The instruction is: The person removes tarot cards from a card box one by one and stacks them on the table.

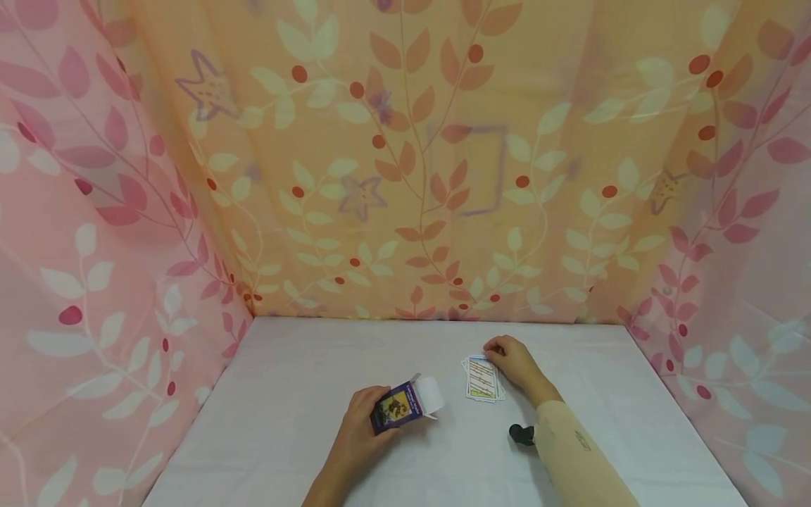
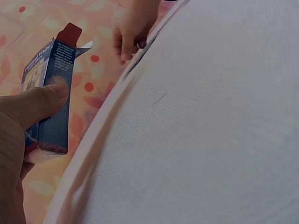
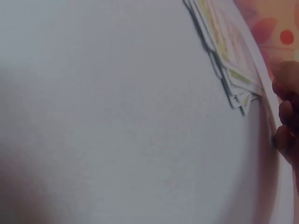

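Note:
My left hand (image 1: pixel 362 428) grips a small dark blue card box (image 1: pixel 396 408) with a picture on its front. The box's end flap stands open, facing right; in the left wrist view, the thumb presses on the side of the box (image 2: pixel 55 116). A loose pile of illustrated cards (image 1: pixel 483 380) lies on the white cloth, its edges uneven. At the pile's far right corner is my right hand (image 1: pixel 516 362), fingers loosely bent, with no card visible between them. Whether the fingertips touch the pile cannot be made out.
A white cloth (image 1: pixel 304 359) covers the table. Patterned curtains (image 1: pixel 405 176) close off the back and both sides. A small black object (image 1: pixel 522 434) sits at the right wrist, beside the sleeve (image 1: pixel 576 451).

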### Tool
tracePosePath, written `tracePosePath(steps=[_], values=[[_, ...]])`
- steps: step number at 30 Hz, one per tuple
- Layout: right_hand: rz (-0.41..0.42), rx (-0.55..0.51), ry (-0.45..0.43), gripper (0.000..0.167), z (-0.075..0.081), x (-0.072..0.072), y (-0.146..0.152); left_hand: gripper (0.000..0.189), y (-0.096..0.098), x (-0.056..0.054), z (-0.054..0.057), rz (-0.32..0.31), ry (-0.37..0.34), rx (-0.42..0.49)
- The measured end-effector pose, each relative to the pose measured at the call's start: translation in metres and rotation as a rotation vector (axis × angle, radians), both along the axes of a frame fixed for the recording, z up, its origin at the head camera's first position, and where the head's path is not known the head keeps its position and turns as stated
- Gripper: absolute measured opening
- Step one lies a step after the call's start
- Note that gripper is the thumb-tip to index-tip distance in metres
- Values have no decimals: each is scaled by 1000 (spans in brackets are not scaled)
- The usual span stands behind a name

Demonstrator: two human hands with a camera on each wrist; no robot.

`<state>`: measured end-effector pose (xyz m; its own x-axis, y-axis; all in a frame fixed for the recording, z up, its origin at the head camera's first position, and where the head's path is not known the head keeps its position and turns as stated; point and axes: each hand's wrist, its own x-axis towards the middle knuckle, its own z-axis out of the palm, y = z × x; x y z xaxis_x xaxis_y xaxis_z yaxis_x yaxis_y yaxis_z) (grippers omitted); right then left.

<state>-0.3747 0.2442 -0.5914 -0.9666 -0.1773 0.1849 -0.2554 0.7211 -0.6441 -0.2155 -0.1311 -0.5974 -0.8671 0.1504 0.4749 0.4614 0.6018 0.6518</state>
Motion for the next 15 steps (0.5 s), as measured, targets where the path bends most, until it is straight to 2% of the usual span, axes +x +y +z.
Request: tracePosePath(steps=[4,11,15], values=[[-24,-9,13,13,6,9,1,83,1,0,0,-2,-4,-4],[-100,-57,-67,19,15,30,-5,82,2,2,2,0,-36,6],[-123,-79,-58,21,21,39,-11,83,1,1,1,2,-22,-4]])
